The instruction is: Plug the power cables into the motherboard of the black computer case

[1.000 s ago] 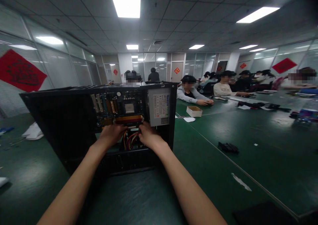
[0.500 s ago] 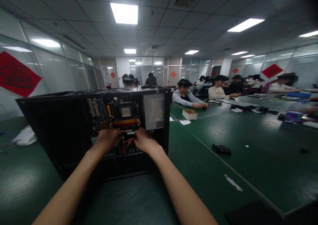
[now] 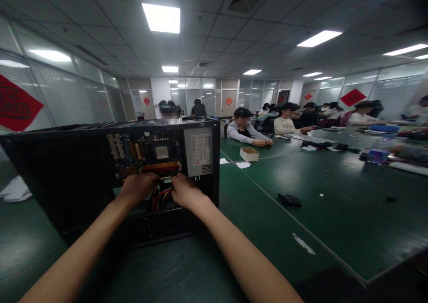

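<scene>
An open black computer case (image 3: 63, 173) stands on its side rails on a green table, its inside facing me. Within it are a motherboard (image 3: 147, 147) with a bare square processor socket area and a silver power supply (image 3: 199, 153) bearing a white label. My left hand (image 3: 139, 188) is closed at the motherboard's lower edge, just under the orange and red memory slots (image 3: 160, 166). Level with it, my right hand (image 3: 185, 189) is closed too, a small gap away. What the fingertips grip is hidden. Red, yellow and black cables (image 3: 161, 199) hang between the hands.
On the green table (image 3: 257, 231) to the right lie a small open box (image 3: 249, 154), a black part (image 3: 289, 200) and a white scrap (image 3: 303, 244). A plastic bottle (image 3: 379, 150) stands farther right. Several people sit around the table. White cloth (image 3: 16, 189) lies at left.
The whole view has shifted, so the case and table appear farther left. My hands keep their place at the motherboard's lower edge, with little visible movement against it.
</scene>
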{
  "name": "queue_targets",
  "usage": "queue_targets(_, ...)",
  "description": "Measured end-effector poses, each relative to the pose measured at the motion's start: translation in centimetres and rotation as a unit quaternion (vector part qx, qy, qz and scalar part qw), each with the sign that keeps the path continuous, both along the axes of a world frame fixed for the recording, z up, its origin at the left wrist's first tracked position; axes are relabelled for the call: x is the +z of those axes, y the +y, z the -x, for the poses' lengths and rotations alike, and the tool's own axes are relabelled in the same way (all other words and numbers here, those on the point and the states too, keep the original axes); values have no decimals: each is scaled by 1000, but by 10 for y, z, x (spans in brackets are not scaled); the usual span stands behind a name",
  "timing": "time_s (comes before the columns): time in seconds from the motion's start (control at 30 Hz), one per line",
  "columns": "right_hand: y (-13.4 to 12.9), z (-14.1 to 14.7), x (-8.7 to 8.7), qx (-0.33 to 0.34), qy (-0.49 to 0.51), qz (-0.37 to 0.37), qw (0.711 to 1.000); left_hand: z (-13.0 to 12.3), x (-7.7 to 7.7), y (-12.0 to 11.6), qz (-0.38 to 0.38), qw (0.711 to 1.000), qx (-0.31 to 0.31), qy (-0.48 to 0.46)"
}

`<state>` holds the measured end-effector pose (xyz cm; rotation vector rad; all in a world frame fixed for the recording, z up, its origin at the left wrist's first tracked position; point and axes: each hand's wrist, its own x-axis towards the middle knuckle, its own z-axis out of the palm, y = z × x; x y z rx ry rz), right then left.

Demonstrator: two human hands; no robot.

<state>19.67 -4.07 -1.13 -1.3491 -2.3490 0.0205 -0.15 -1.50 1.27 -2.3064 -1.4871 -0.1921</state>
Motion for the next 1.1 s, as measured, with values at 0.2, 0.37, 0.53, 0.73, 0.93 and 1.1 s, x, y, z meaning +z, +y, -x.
queue_targets(0.2,8,7,11,40,-74,-56,995,3,-4,6,-10,1000,-12,6)
queue_targets(0.37,28,18,17,121,-145,-143,972,3,-3,4,5,1000,23,1)
queue_targets(0.53,35,23,15,93,-150,-141,974,3,-1,0,11,1000,13,-4)
queue_targets(0.73,28,24,16,35,-142,-137,980,0,1,-5,18,1000,0,-12)
queue_targets(0.93,25,24,17,23,-176,-134,975,1,-1,-6,7,1000,-9,16)
queue_targets(1.1,29,25,11,26,-192,-142,971,-1,-1,-7,9,999,-1,31)
